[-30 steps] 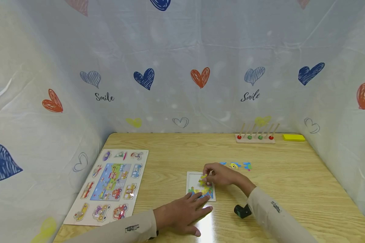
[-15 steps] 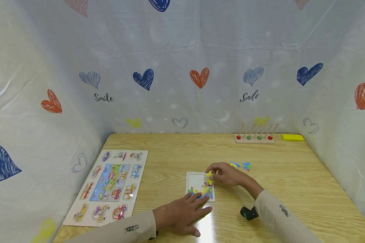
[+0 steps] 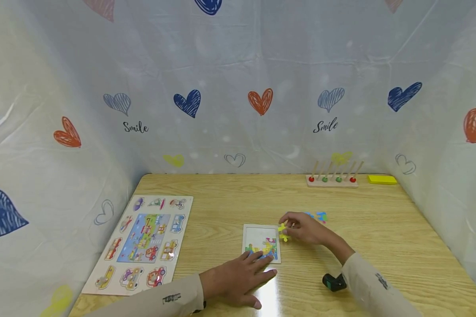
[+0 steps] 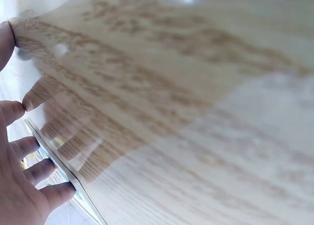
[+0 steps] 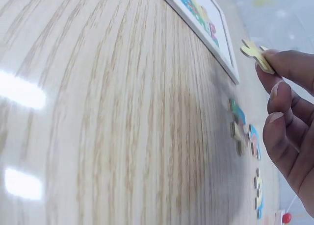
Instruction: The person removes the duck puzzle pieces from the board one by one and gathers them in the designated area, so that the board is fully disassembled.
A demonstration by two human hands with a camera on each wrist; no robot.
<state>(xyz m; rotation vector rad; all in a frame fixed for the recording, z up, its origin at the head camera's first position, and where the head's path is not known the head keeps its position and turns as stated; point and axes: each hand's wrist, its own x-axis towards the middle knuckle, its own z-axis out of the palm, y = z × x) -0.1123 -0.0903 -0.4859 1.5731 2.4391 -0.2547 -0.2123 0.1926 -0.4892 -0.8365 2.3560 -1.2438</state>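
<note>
A yellow jigsaw piece is pinched between the thumb and fingers of my right hand, just beyond the right edge of the small puzzle tray. In the right wrist view the piece is held above the table. Spread out flat, my left hand has its fingertips on the tray's near edge, covering part of the bottom row. Fitted pieces fill the tray's lower part and right side; its upper left shows bare white. Loose jigsaw pieces lie behind my right hand, partly hidden by it.
A large vehicle puzzle board lies at the left. At the back right stand a wooden peg rack with red and green beads and a yellow block. A black device sits by my right sleeve. Heart-printed curtains surround the table.
My right hand has carried the yellow piece rightward, from over the tray's upper right to beside the tray. Some loose pieces are now more covered by that hand. My left hand stays put.
</note>
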